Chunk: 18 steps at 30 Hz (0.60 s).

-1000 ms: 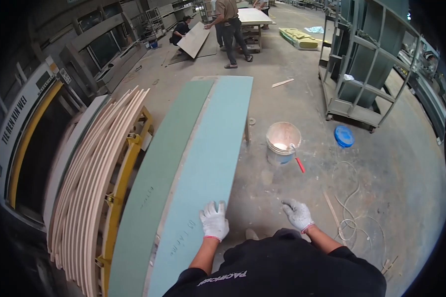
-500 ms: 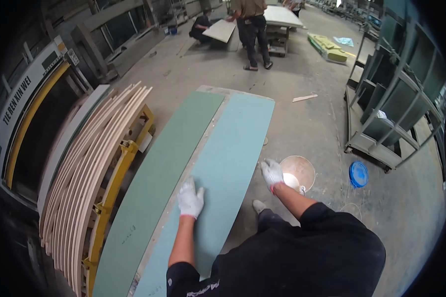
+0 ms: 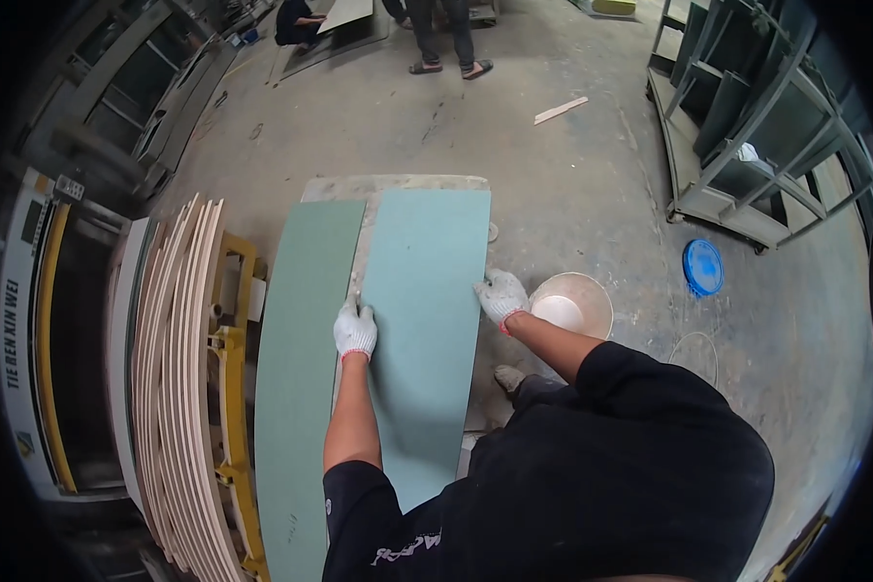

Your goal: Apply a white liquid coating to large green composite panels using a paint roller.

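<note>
A long light blue-green panel (image 3: 427, 262) lies flat in front of me, beside a darker green panel (image 3: 310, 291). Both rest on a grey, dusty work surface (image 3: 407, 181), which shows as a strip between them. My left hand (image 3: 356, 330), in a white knit glove, is at the light panel's left edge, its thumb over the top. On the opposite edge, my right hand (image 3: 502, 295), gloved alike, grips the panel with bent fingers. The undersides of the fingers are partly hidden.
A whitish bucket (image 3: 592, 301) stands right of my right hand, with a blue lid (image 3: 703, 267) beyond. Pale boards (image 3: 179, 388) lean on a yellow frame (image 3: 231, 407) at left. A metal rack (image 3: 747, 155) stands far right. Other people work at the back.
My left hand has gone from lying on the light panel to its left edge. My right hand has come from beside the bucket onto the right edge. The view has tilted downward.
</note>
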{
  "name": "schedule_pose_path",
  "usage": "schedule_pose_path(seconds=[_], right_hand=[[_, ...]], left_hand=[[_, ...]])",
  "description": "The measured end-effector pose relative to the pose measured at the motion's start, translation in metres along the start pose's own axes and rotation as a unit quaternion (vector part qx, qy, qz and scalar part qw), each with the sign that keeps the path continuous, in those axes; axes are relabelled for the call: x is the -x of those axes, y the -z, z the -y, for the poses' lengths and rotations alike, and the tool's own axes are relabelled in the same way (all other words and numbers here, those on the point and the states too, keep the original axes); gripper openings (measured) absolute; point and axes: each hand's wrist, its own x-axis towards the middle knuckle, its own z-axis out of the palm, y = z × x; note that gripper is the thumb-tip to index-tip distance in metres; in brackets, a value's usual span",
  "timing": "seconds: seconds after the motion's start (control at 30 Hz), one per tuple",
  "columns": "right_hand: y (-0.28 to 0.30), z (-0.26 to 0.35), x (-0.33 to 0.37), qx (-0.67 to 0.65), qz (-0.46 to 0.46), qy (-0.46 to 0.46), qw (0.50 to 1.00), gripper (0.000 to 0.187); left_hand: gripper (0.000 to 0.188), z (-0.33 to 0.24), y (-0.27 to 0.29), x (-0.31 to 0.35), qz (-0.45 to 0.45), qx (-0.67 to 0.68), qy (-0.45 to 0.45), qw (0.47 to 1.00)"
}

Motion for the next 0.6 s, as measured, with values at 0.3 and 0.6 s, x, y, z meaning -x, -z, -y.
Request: schedule_pose_path(seconds=[0.3, 0.6], right_hand=[[0.001, 0.0, -0.004, 0.086, 0.009, 0.028, 0.996, 0.037], [-0.004, -0.004, -0.006, 0.099, 0.011, 0.035, 0.994, 0.037]], left_hand=[[0.045, 0.005, -0.009, -0.014, -0.042, 0.08, 0.054, 0.994], [0.04, -0.002, -0.003, -0.013, -0.024, 0.071, 0.096, 0.993]])
